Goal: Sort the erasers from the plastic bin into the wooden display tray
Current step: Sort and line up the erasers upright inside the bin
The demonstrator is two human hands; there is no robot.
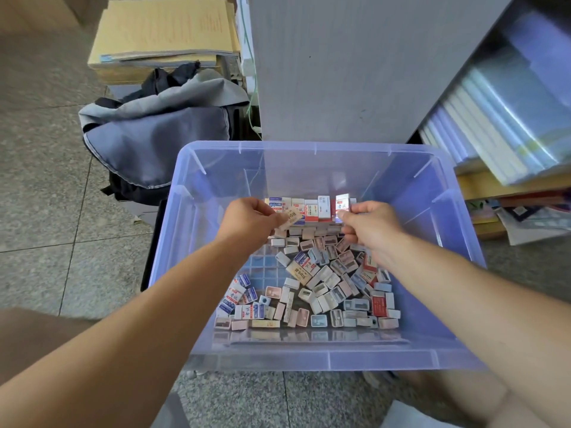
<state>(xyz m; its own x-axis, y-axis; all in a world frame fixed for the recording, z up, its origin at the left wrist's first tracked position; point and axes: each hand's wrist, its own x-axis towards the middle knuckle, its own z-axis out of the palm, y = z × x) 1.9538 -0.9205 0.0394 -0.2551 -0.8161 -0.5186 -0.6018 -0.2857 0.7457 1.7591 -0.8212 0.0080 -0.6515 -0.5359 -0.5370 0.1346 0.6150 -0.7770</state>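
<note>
A translucent blue plastic bin (432,211) stands on the floor with several small boxed erasers (321,291) loose on its bottom. At its far side a row of erasers (312,208) stands upright; whatever holds them is hidden. My left hand (247,220) pinches a beige eraser (290,217) by the left end of that row. My right hand (370,223) pinches a white and red eraser (342,202) at the row's right end. Both forearms reach over the bin. No wooden tray shows clearly.
A grey and black backpack (160,131) lies on the tiled floor left of the bin. Behind it is a stack of brown folders (163,32). A grey cabinet side (355,66) rises behind the bin. Shelves with stacked notebooks (500,118) stand to the right.
</note>
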